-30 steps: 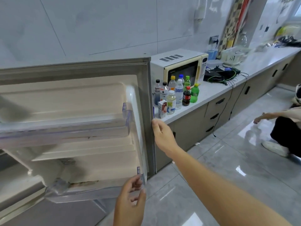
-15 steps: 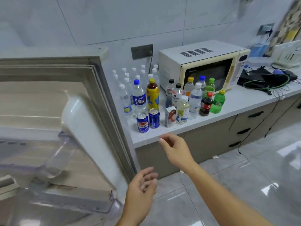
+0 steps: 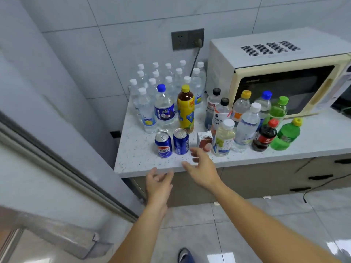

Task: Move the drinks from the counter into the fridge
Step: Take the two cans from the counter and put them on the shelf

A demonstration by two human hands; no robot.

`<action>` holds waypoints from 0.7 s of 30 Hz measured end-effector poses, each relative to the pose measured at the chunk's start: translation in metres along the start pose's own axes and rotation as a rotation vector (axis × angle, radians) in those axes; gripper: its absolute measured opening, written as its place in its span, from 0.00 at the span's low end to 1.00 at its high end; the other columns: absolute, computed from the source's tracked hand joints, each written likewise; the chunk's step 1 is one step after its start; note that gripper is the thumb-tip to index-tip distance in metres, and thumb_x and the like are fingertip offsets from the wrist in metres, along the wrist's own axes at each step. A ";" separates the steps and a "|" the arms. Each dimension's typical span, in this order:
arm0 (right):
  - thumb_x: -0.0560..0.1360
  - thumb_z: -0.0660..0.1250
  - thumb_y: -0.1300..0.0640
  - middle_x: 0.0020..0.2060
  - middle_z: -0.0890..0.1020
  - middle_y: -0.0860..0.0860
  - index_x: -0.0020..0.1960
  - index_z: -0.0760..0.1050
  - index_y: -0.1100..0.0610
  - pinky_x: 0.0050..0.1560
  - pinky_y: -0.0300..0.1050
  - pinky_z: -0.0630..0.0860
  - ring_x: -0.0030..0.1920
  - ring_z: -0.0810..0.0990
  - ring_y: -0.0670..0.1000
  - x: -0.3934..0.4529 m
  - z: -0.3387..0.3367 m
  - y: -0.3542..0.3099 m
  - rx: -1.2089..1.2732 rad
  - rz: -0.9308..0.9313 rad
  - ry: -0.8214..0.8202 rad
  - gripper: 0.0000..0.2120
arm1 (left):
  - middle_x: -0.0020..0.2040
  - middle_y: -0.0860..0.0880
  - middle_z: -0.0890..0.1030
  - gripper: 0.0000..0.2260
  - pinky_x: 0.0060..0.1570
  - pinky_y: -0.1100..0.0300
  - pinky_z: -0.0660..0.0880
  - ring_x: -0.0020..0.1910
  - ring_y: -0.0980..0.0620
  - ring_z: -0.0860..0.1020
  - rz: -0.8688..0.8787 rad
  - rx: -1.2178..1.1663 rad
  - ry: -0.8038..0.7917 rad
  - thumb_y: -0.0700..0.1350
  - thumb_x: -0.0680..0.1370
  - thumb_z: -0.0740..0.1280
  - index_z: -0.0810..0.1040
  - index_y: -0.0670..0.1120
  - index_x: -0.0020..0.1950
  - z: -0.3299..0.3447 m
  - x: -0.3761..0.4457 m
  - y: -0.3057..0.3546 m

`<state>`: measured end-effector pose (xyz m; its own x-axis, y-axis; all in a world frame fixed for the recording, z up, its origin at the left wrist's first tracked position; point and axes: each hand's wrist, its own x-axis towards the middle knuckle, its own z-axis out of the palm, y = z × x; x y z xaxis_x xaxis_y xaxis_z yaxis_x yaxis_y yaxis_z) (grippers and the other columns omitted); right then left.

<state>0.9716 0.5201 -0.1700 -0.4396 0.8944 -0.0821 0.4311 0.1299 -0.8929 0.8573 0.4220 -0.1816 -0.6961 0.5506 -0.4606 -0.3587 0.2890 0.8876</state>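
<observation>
Your left hand hangs just below the tabletop edge, fingers loosely spread, holding nothing. Your right hand reaches over the front edge, fingers spread and empty, just in front of the small carton. Two blue cans stand side by side near the front edge, left of the carton. The bottles cluster behind, before the microwave. The fridge door stands open at your left.
</observation>
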 end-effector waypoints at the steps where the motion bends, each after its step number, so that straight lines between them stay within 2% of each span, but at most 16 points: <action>1: 0.75 0.73 0.51 0.57 0.72 0.39 0.70 0.69 0.51 0.58 0.34 0.71 0.57 0.74 0.42 0.011 0.003 -0.002 0.005 -0.016 0.011 0.26 | 0.65 0.46 0.75 0.32 0.50 0.58 0.77 0.52 0.54 0.77 0.000 0.005 0.021 0.43 0.74 0.74 0.63 0.52 0.74 0.008 0.012 0.002; 2: 0.74 0.73 0.52 0.55 0.71 0.35 0.70 0.68 0.49 0.57 0.26 0.68 0.56 0.72 0.38 0.023 0.007 -0.003 0.021 -0.026 0.028 0.27 | 0.69 0.45 0.73 0.34 0.53 0.57 0.75 0.54 0.53 0.76 0.001 0.007 0.036 0.43 0.74 0.74 0.61 0.53 0.75 0.017 0.023 0.004; 4: 0.73 0.74 0.55 0.53 0.67 0.31 0.71 0.65 0.49 0.47 0.14 0.61 0.50 0.68 0.29 0.044 0.015 0.000 0.064 -0.011 0.066 0.30 | 0.73 0.45 0.69 0.38 0.54 0.57 0.72 0.56 0.52 0.73 -0.003 -0.008 0.068 0.43 0.73 0.75 0.57 0.54 0.77 0.031 0.045 0.006; 5: 0.72 0.74 0.56 0.55 0.67 0.32 0.73 0.63 0.51 0.46 0.12 0.59 0.51 0.66 0.27 0.053 0.020 0.001 0.078 -0.006 0.079 0.33 | 0.74 0.45 0.68 0.39 0.54 0.58 0.70 0.57 0.53 0.72 -0.001 -0.021 0.088 0.43 0.73 0.75 0.56 0.54 0.77 0.037 0.055 0.006; 6: 0.72 0.75 0.57 0.60 0.68 0.36 0.75 0.61 0.52 0.51 0.12 0.57 0.55 0.63 0.27 0.063 0.025 0.003 0.078 -0.006 0.086 0.36 | 0.74 0.45 0.67 0.39 0.54 0.59 0.69 0.57 0.53 0.72 0.003 -0.032 0.109 0.43 0.73 0.75 0.56 0.54 0.77 0.043 0.065 0.006; 7: 0.71 0.75 0.58 0.65 0.68 0.39 0.75 0.60 0.53 0.59 0.17 0.58 0.62 0.63 0.31 0.072 0.029 0.006 0.076 -0.008 0.089 0.38 | 0.74 0.46 0.67 0.39 0.54 0.59 0.69 0.58 0.53 0.72 0.007 -0.036 0.131 0.43 0.73 0.75 0.56 0.54 0.77 0.049 0.074 0.006; 9: 0.70 0.74 0.61 0.72 0.68 0.47 0.77 0.58 0.54 0.71 0.36 0.63 0.72 0.64 0.44 0.089 0.038 0.011 0.098 -0.015 0.092 0.40 | 0.74 0.46 0.68 0.40 0.56 0.59 0.68 0.63 0.51 0.73 0.018 -0.011 0.178 0.44 0.73 0.75 0.56 0.54 0.78 0.058 0.092 0.006; 11: 0.70 0.74 0.64 0.73 0.68 0.50 0.77 0.57 0.55 0.74 0.48 0.64 0.74 0.65 0.49 0.101 0.045 0.017 0.127 -0.014 0.086 0.41 | 0.75 0.47 0.67 0.40 0.55 0.60 0.69 0.67 0.50 0.72 0.040 0.029 0.199 0.42 0.73 0.75 0.55 0.55 0.78 0.062 0.110 0.007; 13: 0.70 0.73 0.64 0.73 0.68 0.50 0.78 0.56 0.54 0.75 0.51 0.65 0.74 0.65 0.51 0.111 0.052 0.026 0.137 -0.002 0.075 0.42 | 0.76 0.48 0.65 0.42 0.54 0.62 0.71 0.67 0.51 0.71 0.068 0.060 0.185 0.39 0.72 0.75 0.54 0.57 0.78 0.062 0.126 0.008; 15: 0.71 0.73 0.64 0.73 0.69 0.50 0.77 0.56 0.52 0.73 0.48 0.66 0.74 0.66 0.51 0.119 0.057 0.035 0.151 0.010 0.067 0.41 | 0.77 0.49 0.63 0.45 0.60 0.58 0.72 0.70 0.51 0.69 0.098 0.095 0.144 0.39 0.70 0.76 0.53 0.58 0.78 0.060 0.138 0.008; 16: 0.71 0.73 0.63 0.72 0.70 0.49 0.77 0.57 0.50 0.71 0.46 0.67 0.73 0.67 0.50 0.122 0.058 0.038 0.159 0.015 0.071 0.40 | 0.77 0.51 0.63 0.46 0.60 0.60 0.73 0.71 0.51 0.69 0.113 0.090 0.112 0.39 0.70 0.77 0.53 0.58 0.78 0.059 0.143 0.007; 18: 0.71 0.74 0.61 0.69 0.72 0.48 0.75 0.59 0.48 0.67 0.45 0.70 0.70 0.70 0.50 0.126 0.060 0.044 0.164 0.015 0.087 0.38 | 0.73 0.54 0.67 0.47 0.47 0.73 0.74 0.66 0.54 0.72 0.129 0.043 0.053 0.38 0.69 0.78 0.54 0.56 0.79 0.060 0.149 0.007; 19: 0.71 0.74 0.60 0.68 0.73 0.48 0.74 0.60 0.48 0.67 0.46 0.71 0.68 0.72 0.50 0.127 0.061 0.046 0.161 0.009 0.092 0.38 | 0.69 0.55 0.71 0.45 0.40 0.76 0.74 0.61 0.57 0.75 0.132 0.033 0.043 0.38 0.68 0.78 0.57 0.55 0.78 0.061 0.151 0.006; 21: 0.70 0.76 0.59 0.65 0.75 0.47 0.72 0.62 0.48 0.65 0.47 0.74 0.66 0.74 0.49 0.128 0.060 0.048 0.174 -0.008 0.098 0.35 | 0.61 0.56 0.77 0.38 0.36 0.76 0.73 0.51 0.65 0.77 0.139 0.048 0.060 0.39 0.68 0.78 0.65 0.54 0.73 0.065 0.151 0.006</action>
<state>0.8885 0.6150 -0.2500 -0.3600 0.9321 -0.0394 0.2815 0.0683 -0.9571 0.7903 0.5578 -0.2462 -0.7736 0.5404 -0.3310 -0.2270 0.2514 0.9409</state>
